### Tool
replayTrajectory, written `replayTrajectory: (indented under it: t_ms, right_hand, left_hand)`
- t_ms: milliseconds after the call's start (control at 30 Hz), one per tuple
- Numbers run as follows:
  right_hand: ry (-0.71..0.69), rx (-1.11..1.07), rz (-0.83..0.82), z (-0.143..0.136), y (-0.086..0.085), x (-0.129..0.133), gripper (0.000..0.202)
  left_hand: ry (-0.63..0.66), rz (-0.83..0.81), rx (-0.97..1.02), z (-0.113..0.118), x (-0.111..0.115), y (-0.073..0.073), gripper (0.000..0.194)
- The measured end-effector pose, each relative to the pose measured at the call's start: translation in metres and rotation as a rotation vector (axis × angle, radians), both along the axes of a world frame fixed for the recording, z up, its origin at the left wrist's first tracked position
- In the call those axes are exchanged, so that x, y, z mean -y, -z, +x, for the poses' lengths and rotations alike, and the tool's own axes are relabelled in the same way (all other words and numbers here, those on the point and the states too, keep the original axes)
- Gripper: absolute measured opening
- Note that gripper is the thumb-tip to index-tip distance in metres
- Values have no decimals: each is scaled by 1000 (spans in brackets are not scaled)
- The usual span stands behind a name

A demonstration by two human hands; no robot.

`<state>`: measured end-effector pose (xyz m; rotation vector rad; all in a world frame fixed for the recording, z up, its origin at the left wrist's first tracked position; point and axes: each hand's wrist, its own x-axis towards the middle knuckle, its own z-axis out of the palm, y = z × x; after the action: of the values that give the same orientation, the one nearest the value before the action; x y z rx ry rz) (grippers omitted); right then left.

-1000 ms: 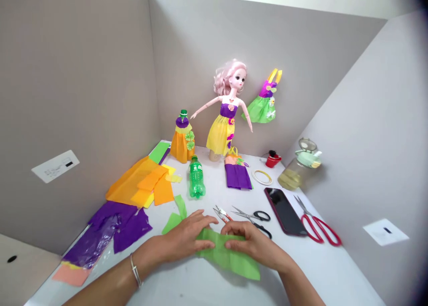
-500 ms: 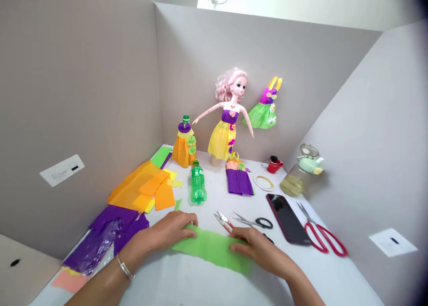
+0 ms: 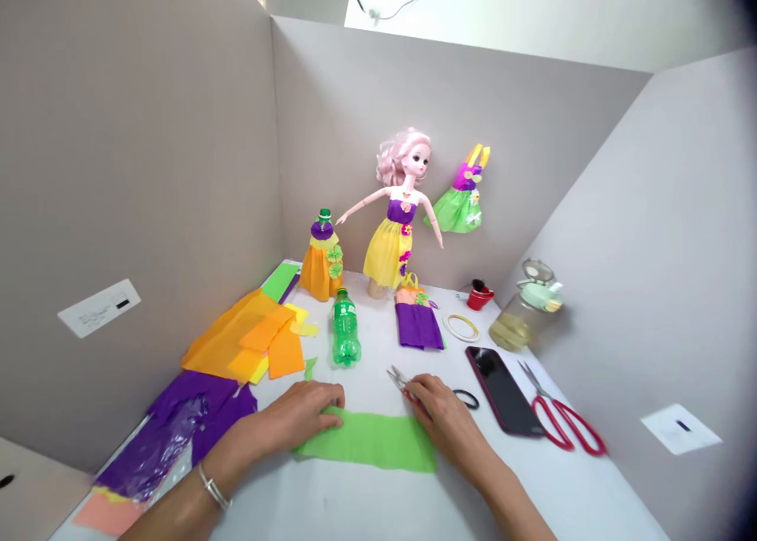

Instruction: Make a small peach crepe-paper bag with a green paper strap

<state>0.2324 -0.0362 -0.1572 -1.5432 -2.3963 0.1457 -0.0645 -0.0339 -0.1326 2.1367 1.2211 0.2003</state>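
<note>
From the light green strip, the flip-lid drink jug at 2 o'clock has yellowish liquid in it, and the tiny red bucket at 1 holds something black. Strip's at 6 o'clock on the table, lying way straighter than half a second ago. Left hand is on its 9 o'clock end, fingers bent, can't tell if pinching. Right hand has shifted over the orange-handled snips; grip's hidden.

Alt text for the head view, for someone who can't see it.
The left hand and right hand are at opposite ends of a green crepe-paper strip on a white table, with a green bottle and pink-haired doll behind and red-handled scissors to the right.
</note>
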Motion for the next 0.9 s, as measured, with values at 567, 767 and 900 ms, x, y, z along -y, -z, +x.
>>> replayTrajectory:
  t_ms: [567,767,900]
  right_hand:
    - [-171,-426,-448,-53,-19,38,42]
    - [-73,-520,-652,-27,-33,28,26]
    - [-98,-562,-740,-12,-37,21,21]
  left_hand:
    - [70,-14,244,16,8,3,17]
    - [-13,-23,213,6,-4,7,19]
    - [-43,-12,180,-2,-9,8,22]
